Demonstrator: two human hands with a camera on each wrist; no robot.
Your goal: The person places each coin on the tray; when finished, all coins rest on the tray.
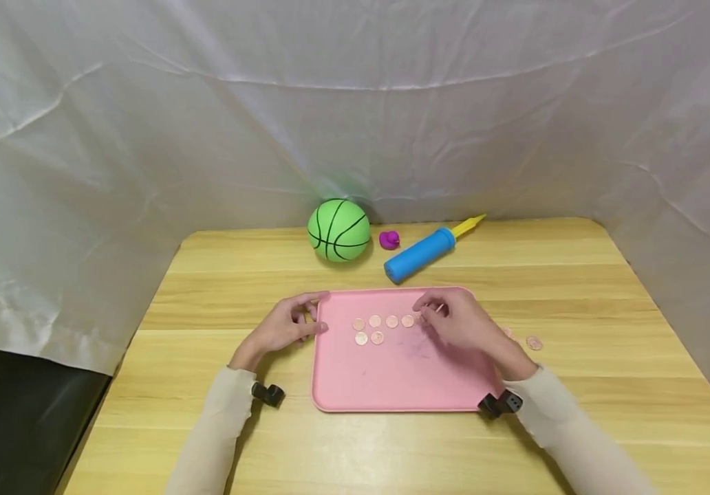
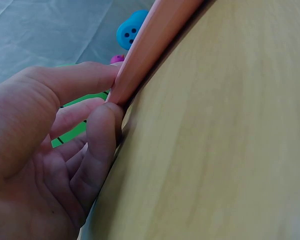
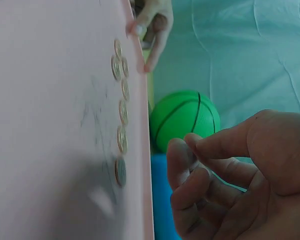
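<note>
My left hand (image 1: 283,323) is at the left edge of a pink tray (image 1: 404,385). In the left wrist view its thumb and a finger pinch the tray's rim (image 2: 150,47). Several round, coppery coins (image 1: 391,321) lie flat in the tray, a longer row with a shorter one in front. Above the right end of the longer row is my right hand (image 1: 457,320), its fingers loosely bent. The right wrist view shows thumb and index tips close together with nothing visible between them. Just below that hand lies the end coin (image 3: 120,171), partly covered in the head view.
On the table to the right of the tray lies a loose coin (image 1: 534,342); another (image 1: 506,331) is partly behind the right forearm. Behind the tray are a green ball (image 1: 339,230), a purple toy duck (image 1: 389,239) and a blue hand pump (image 1: 420,254) with a yellow nozzle.
</note>
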